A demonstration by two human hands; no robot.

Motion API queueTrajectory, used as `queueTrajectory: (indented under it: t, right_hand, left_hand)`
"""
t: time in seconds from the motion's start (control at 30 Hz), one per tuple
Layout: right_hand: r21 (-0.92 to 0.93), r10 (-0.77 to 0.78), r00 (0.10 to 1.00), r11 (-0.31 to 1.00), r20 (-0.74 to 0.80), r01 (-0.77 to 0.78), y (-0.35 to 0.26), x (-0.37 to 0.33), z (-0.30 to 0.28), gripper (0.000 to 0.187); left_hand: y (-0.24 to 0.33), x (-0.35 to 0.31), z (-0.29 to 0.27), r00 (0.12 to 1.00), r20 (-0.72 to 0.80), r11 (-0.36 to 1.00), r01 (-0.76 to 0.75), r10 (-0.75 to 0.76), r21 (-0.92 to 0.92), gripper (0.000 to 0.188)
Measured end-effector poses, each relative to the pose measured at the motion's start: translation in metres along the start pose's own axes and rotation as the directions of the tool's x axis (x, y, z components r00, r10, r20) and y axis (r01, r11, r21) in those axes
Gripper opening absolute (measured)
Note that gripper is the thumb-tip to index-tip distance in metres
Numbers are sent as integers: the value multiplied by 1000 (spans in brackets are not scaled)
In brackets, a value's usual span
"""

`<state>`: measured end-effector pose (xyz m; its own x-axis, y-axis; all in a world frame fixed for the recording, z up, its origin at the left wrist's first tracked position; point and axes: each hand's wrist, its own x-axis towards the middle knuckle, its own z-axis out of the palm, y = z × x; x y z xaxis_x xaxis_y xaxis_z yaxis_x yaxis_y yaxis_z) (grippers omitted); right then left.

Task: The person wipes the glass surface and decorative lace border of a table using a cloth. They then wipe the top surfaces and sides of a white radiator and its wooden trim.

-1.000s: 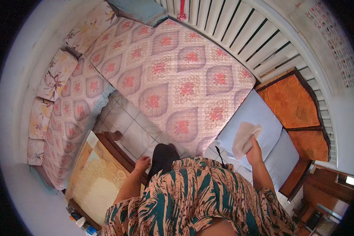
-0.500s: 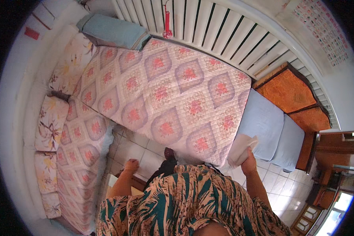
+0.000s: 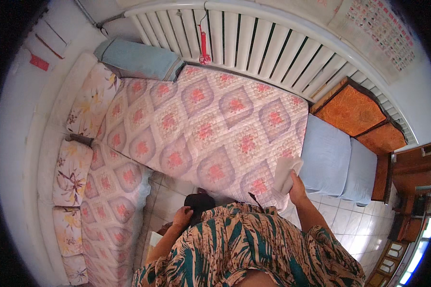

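My right hand is closed round a folded off-white cloth. The cloth hangs over the near right corner of the quilted cover, which has pink flowers in purple diamond shapes. My left hand is down by my body with its fingers curled in, and nothing shows in it. It is close to my dark-trousered leg, above the tiled floor.
A sofa section with floral cushions runs along the left. A blue-grey folded bundle lies at the far left of the bed, against a white radiator. To the right are light blue cushions and an orange padded headboard.
My view has shifted, so the bed sits lower and further right. My left hand has come in closer to my leg. The cloth is still in my right hand, at the bed's corner.
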<state>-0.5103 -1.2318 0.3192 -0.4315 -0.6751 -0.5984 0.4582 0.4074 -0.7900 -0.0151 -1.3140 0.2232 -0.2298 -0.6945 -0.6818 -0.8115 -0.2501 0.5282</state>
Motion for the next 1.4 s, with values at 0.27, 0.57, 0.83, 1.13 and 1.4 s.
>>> queueTrajectory:
  t: [0.27, 0.57, 0.83, 1.13, 1.4]
  right_hand:
    - [-138, -96, 963, 988, -250, 63, -20, 29, 90, 67]
    - [-32, -125, 965, 992, -229, 120, -29, 60, 256, 68]
    - [122, -215, 967, 965, -139, 232, -124, 82, 336, 54]
    - [559, -406, 914, 756, -9, 341, -185, 121, 328, 44]
    - [32, -594, 657, 730, -464, 683, -314, 217, 313, 49]
  left_hand:
    - [-133, 93, -66, 930, 233, 958, -285, 283, -28, 26]
    - [-261, 230, -194, 991, 126, 897, 23, 37, -442, 20]
    - [-282, 258, -254, 945, 327, 879, 169, -16, -445, 18]
    - [-157, 248, -275, 941, 225, 721, 338, -253, -604, 22]
    - [-173, 216, -303, 920, -30, 565, 214, -391, -797, 27]
